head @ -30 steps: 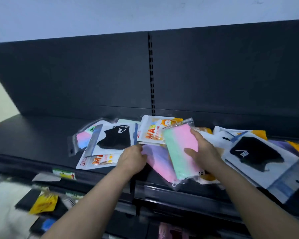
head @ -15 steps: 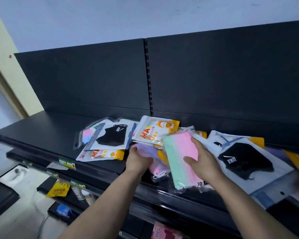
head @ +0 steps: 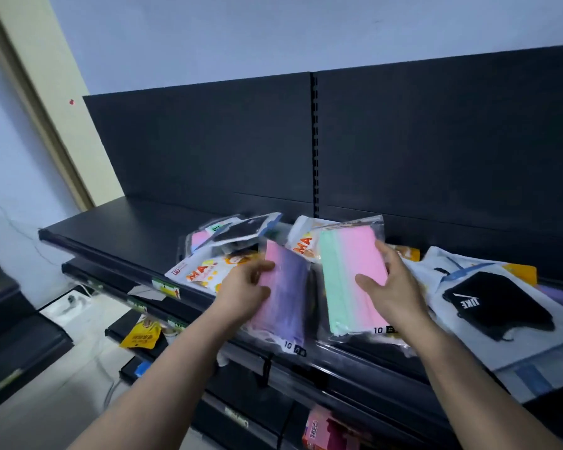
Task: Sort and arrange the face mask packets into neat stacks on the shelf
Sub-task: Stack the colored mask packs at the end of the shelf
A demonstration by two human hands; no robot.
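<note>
Hands on two packets at once, both out over the near edge of the black shelf (head: 127, 232). Left hand (head: 246, 289) grips the pink-and-purple packet (head: 291, 287) by its left edge, fingers curled onto its face. Right hand (head: 392, 287) grips the green-and-pink packet (head: 345, 287), thumb pressed on the front, fingers wrapped round its right side. The two packets sit side by side, just apart, long sides running near to far. Each is in a clear wrapper with a "10" printed at its near end, and those near ends jut past the shelf's front lip.

Over on the left, a loose heap. A white packet with orange lettering (head: 205, 271) lies flat by the shelf edge, just beyond the left hand. Further back, a black mask packet (head: 241, 228) lies tilted on top of a pink one (head: 199, 238), both blurred. Between the far ends of the two held packets, a second orange-lettered packet (head: 303, 246) peeks out.

Off to the right, a big white packet with a black mask (head: 501, 306) sprawls over others, a yellow-orange corner (head: 520, 274) poking out behind it. Dark back panel (head: 208, 141) rises behind the lot. Down on the lower shelves, there's a yellow pouch (head: 142, 332) at left and a pink box (head: 319, 430) nearest the camera.
</note>
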